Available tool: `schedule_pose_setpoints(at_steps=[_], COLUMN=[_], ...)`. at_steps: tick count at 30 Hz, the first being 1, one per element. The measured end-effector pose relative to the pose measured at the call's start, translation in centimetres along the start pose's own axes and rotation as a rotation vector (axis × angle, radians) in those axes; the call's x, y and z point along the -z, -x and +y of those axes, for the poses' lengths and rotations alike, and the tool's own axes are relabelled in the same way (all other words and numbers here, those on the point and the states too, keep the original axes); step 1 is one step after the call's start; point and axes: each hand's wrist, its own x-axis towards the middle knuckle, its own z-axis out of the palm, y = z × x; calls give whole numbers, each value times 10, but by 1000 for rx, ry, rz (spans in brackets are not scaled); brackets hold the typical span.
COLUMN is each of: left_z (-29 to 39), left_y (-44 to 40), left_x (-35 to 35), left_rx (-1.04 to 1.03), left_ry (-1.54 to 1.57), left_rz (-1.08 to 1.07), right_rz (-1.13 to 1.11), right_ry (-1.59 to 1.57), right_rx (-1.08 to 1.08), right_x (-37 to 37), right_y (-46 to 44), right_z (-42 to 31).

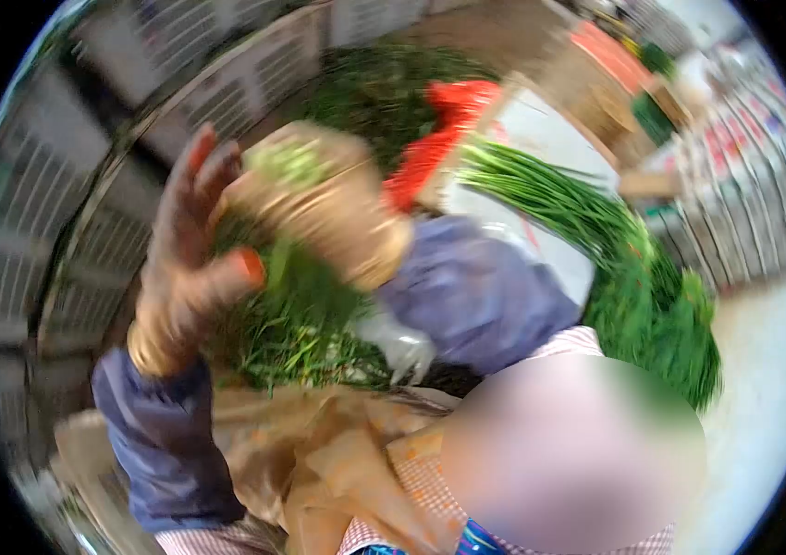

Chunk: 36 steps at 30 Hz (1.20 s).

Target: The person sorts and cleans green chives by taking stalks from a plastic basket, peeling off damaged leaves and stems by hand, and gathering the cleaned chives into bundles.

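White slatted crates (pixel 51 194) stand along the left. A brown cover (pixel 319 462) spreads low in front of the body, and a heap of loose greens (pixel 282 356) lies just beyond it. The white board (pixel 555 120) carries long green stalks (pixel 541 190), their leafy mass spilling past its right edge towards the near corner; something red (pixel 430 139) is bunched along its left edge. The left hand (pixel 171 259) is raised with its thumb well apart from the fingers — nothing shows in it. The right hand (pixel 324 208), blurred, seems closed around a small pale-green bunch (pixel 291 165).

A slack grip could let that bunch slip into the heap, where it would be hard to pick out; too tight a squeeze might bruise it. On the board, the overhanging weight could drag stalks off the right edge.

The bunch lies at the right hand's finger end, off the board and over the heap, beside the left fingers — whether they touch it, or how each right finger wraps it, I cannot tell.
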Motion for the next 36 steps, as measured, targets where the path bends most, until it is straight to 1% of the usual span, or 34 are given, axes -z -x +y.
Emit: schedule_pose_setpoints(at_steps=[1, 2, 3, 4, 5, 7, 8, 9, 10, 11, 12, 13, 14, 15, 16, 17, 18, 19, 20, 21, 22, 24, 25, 26, 27, 28, 29, 30, 31, 32, 33, 34, 35, 36], left_z=[-3, -15, -18, -16, -18, -28, -29, -29, -28, -23, -11, -1, 1, 0, -1, 0, 4, 8, 13, 17, 17, 17, 21, 20, 19, 16, 15, 1, -20, -26, -33, -39, -54, -64], left_y=[1, 14, 15, 18, 22, 29, 31, 32, 31, 28, 23, 17, 12, 9, 7, 3, -1, -15, -24, -32, -42, -68, -82, -87, -88, -87, -81, -64, -39, -19, 0, 16, 35, 64], left_x=[-27, -45, -51, -60, -63, -55, -52, -50, -52, -59, -68, -75, -78, -84, -90, -98, -114, -128, -139, -147, -152, -158, -147, -141, -135, -132, -119, -95, -77, -78, -81, -92, -103, -94], left_rx=[17, 113, 193, 263, 326, 328, 330, 374, 413, 340, 264, 189, 150, 151, 184, 215, 103, 237, 315, 391, 382, 176, 214, 52, -110, -51, -11, -33, -24, 179, 389, 471, 538, 539], left_ry=[-49, 88, 15, 83, 33, 6, 3, -27, -58, 39, 138, 236, 323, 320, 399, 475, 340, 519, 550, 582, 577, 685, 770, 734, 688, 669, 628, 471, 306, 196, 106, 277, 441, 471], left_rz=[-45, 29, 65, 75, 93, 44, 36, 143, 249, 323, 331, 339, 302, 296, 336, 390, 324, 318, 302, 287, 305, 212, 145, 25, -88, 53, 232, 178, 134, 219, 282, 295, 379, 376], right_rz=[196, 282, 326, 337, 344, 289, 153, 166, 257, 335, 181, 187, 45, -98, -10, -16, 13, 40, 11, -53, -118, -240, -294, -402, -387, -414, -398, -370, -338, -518, -448, -376, -411, -528], right_ry=[-692, -1046, -1068, -1032, -1001, -1031, -1104, -1106, -806, -498, -446, -446, -551, -655, -793, -806, -900, -986, -1019, -964, -907, -831, -573, -387, -163, 101, 266, 437, 490, 573, 574, 571, 672, 859], right_rx=[-180, -369, -386, -421, -461, -440, -435, -433, -234, -41, -71, -66, -95, -123, -81, -79, -237, -399, -488, -549, -607, -661, -726, -789, -802, -603, -504, -411, -269, -221, -265, -308, -344, -356], right_x=[-10, -17, -18, -18, -17, -19, -15, -6, 4, 14, 24, 25, 20, 13, 1, 11, 25, 40, 54, 74, 98, 166, 204, 243, 270, 295, 304, 314, 311, 306, 300, 294, 293, 292], right_y=[10, 11, 11, 14, 20, 26, 29, 32, 36, 42, 51, 62, 79, 96, 106, 106, 108, 110, 115, 116, 117, 108, 98, 86, 83, 74, 73, 73, 78, 75, 99, 122, 152, 176], right_z=[-14, -18, -12, -7, -3, -1, -1, 3, 10, 18, 27, 25, 15, 7, 3, -1, -4, -4, 0, 4, 7, 2, -8, -20, -24, -35, -18, -5, 23, 43, 68, 95, 120, 158])
